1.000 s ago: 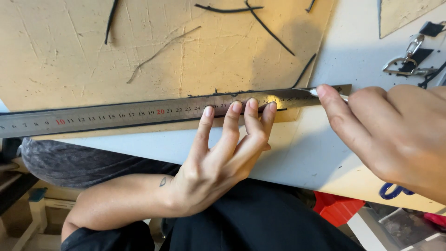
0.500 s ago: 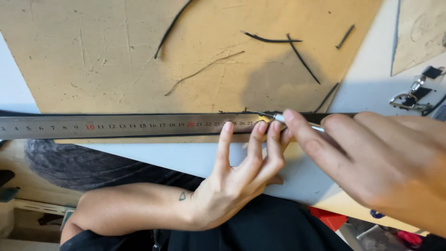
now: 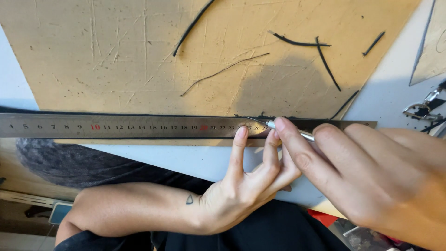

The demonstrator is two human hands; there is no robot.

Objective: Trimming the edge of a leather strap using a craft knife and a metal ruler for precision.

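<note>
A long steel ruler [image 3: 116, 126] lies across a tan cutting board [image 3: 139, 56], covering a dark strip whose black edges show above and below it. My left hand [image 3: 241, 190] reaches up from below, fingertips pressing the ruler's lower edge near its right part. My right hand [image 3: 371, 176] comes in from the right, holding a slim metal craft knife [image 3: 288, 130] like a pen. The blade tip touches the ruler's upper edge just beside my left fingertips.
Thin black offcut slivers [image 3: 302, 44] lie scattered over the board. A metal clip [image 3: 423, 109] sits on the pale table [image 3: 395, 93] at the right, beside another tan board corner [image 3: 434, 51]. My dark-clothed lap and a grey cloth [image 3: 60, 160] are below the table edge.
The knife in my right hand has travelled left along the ruler's upper edge, from near its right end to beside my left fingertips. My left hand keeps pressing the ruler.
</note>
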